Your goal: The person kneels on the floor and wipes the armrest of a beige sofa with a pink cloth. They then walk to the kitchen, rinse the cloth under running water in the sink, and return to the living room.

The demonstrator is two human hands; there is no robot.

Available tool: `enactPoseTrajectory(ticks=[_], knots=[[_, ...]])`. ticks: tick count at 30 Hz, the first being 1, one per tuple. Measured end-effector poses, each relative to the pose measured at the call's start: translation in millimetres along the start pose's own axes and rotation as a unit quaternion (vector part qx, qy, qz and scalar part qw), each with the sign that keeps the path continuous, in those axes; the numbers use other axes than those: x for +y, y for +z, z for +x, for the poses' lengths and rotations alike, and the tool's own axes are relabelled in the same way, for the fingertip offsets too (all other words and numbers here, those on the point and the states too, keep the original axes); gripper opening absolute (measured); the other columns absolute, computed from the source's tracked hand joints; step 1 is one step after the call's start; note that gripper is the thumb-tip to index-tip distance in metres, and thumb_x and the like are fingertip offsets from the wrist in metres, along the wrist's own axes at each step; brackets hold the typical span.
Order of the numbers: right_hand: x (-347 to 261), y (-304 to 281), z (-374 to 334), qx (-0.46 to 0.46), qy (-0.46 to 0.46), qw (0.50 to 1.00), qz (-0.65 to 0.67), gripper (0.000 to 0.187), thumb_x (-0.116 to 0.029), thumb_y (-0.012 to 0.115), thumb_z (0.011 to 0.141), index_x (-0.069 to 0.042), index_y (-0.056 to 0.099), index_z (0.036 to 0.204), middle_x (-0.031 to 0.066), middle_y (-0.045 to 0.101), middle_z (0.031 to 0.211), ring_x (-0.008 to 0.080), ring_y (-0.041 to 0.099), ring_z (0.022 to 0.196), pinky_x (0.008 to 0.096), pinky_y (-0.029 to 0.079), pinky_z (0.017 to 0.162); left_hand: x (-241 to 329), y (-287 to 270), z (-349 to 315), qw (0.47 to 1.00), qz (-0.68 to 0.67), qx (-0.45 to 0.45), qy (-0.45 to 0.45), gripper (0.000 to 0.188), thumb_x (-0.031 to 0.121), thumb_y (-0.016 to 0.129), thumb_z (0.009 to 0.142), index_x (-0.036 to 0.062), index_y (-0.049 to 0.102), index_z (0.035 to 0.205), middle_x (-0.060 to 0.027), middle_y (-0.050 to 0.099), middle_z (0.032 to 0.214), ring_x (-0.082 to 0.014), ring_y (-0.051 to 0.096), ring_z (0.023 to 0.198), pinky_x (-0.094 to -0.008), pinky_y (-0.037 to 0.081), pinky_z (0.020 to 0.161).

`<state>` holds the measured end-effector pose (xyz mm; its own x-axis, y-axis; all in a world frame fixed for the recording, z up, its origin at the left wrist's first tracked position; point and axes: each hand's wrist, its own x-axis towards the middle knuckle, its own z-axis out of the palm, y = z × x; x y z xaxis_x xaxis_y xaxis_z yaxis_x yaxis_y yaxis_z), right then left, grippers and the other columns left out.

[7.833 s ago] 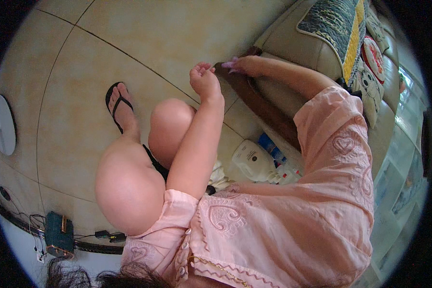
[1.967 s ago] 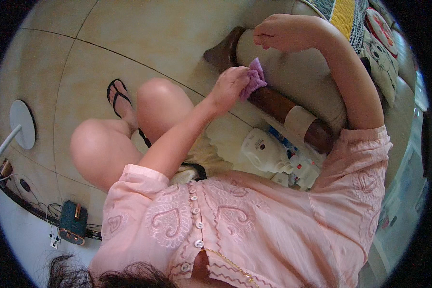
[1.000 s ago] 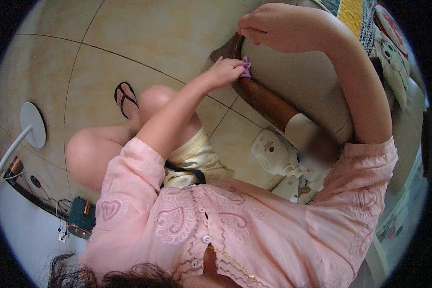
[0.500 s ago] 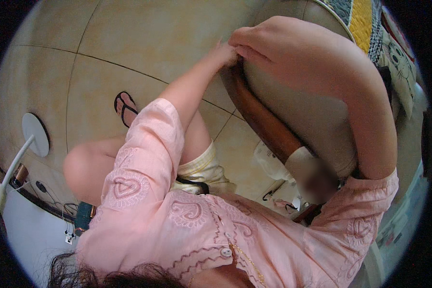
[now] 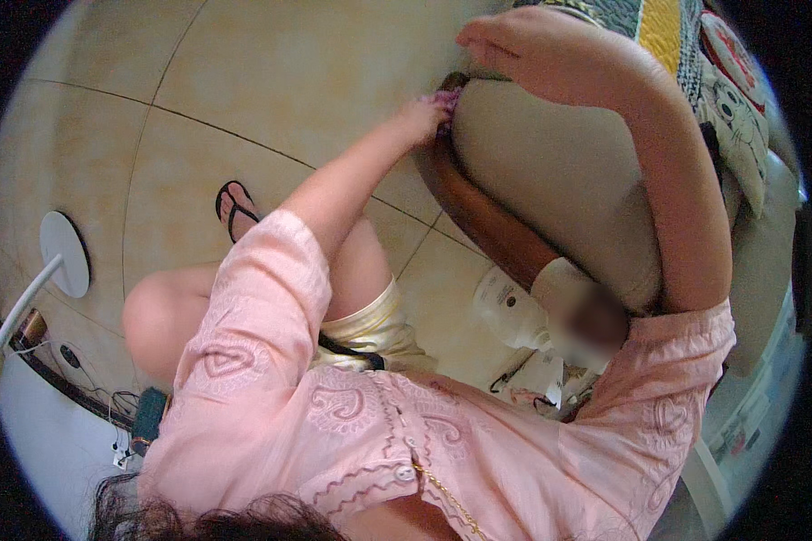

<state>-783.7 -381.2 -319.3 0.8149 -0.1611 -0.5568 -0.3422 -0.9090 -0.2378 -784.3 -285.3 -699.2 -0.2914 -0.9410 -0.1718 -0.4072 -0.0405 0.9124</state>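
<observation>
While gripping crumpled purple cloth (image 5: 446,101) in left hand (image 5: 421,123) against curved, glossy brown wooden trim (image 5: 489,215), holds half-uncurled right hand (image 5: 514,47) near rounded, smooth beige padded sofa arm (image 5: 555,140).

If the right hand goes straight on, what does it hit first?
Nothing that shows: the right hand points left past the beige sofa armrest; the way looks free above the tiled floor, though depth is unclear.

Smooth wooden trim (image 5: 485,215) (faintly glossy)
</observation>
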Motion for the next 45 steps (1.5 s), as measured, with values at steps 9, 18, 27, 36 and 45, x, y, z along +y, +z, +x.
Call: enactPoseTrajectory(ticks=[9,18,27,36,45], knots=[[-15.7,10.3,-111.4,0.103,0.095,0.989,-0.045,0.039,-0.033,0.043,0.091,0.001,0.06,0.101,0.0183,0.062,0.098,0.0342,0.056,0.099,0.0407,0.039,0.093,94.4,-52.4,-74.7,0.996,0.07,-0.062,-0.003,0.042,0.004,0.052,0.071,0.0143,0.058,0.111,-0.0101,0.055,0.117,-0.0314,0.055,0.103,-0.0408,0.046,0.083],[-35.7,-3.4,-97.2,-0.01,0.058,0.998,0.016,0.026,-0.021,0.048,0.087,-0.003,0.063,0.1,0.0119,0.061,0.11,0.0269,0.049,0.114,0.0455,0.029,0.103,27.9,-17.5,-26.9,0.995,0.092,-0.033,0.036,0.047,0.003,0.053,0.071,0.0158,0.058,0.115,-0.0046,0.048,0.13,-0.0262,0.04,0.123,-0.0414,0.033,0.1],[-46.7,-1.9,-91.7,0.02,0.008,0.999,0.035,0.029,-0.018,0.055,0.081,-0.004,0.06,0.106,0.0108,0.057,0.117,0.0291,0.049,0.115,0.0447,0.033,0.1,27.3,-48.1,12.2,0.972,0.221,-0.082,0.024,0.039,0.018,0.043,0.089,0.0114,0.046,0.127,-0.0122,0.051,0.126,-0.0311,0.046,0.117,-0.0448,0.025,0.105],[-31.8,3.9,-93.4,0.032,0.014,0.999,0.026,0.027,-0.012,0.053,0.08,0.001,0.06,0.102,0.0166,0.059,0.112,0.0339,0.052,0.108,0.0425,0.038,0.096,39.5,-41.1,28.5,0.995,0.062,0.014,-0.081,0.038,0.012,0.049,0.079,0.0139,0.057,0.117,-0.0096,0.053,0.123,-0.031,0.052,0.109,-0.0398,0.042,0.093],[-8.7,15.1,-107.5,0.027,0.079,0.996,0.013,0.032,-0.024,0.05,0.087,-0.003,0.058,0.109,0.0168,0.06,0.107,0.0319,0.056,0.1,0.0376,0.043,0.088,105.0,-32.7,-51.6,0.993,0.015,-0.075,-0.089,0.036,0.002,0.052,0.076,0.0072,0.058,0.112,-0.0166,0.059,0.11,-0.0315,0.055,0.102,-0.0391,0.044,0.085]])
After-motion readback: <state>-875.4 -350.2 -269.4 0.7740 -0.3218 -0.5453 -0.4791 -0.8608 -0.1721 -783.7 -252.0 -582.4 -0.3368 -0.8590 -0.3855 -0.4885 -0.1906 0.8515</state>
